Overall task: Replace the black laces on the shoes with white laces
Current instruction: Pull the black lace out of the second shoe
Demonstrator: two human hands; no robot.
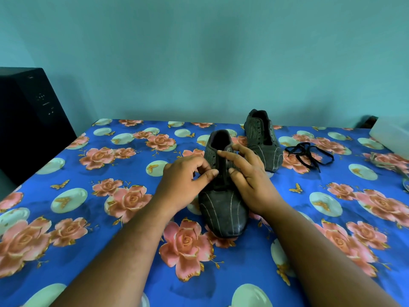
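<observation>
Your left hand (183,180) is pinching, fingers curled, at the striped dark near shoe (221,196); your right hand (247,176) is resting spread-fingered on its ribbed lacing; what the pinch holds is hidden.

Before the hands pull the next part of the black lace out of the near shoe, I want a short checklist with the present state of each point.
1. Near shoe rests flat on the flowered cloth: ok.
2. Left hand pinches the lace at the eyelets: cannot tell, fingers cover it.
3. Right hand steadies the shoe's side: ok.
4. Far shoe is already unlaced: ok, eyelets look empty.
5. Removed black lace lies apart from both shoes: ok.
6. White laces ready nearby: cannot tell, none clearly seen.
</observation>
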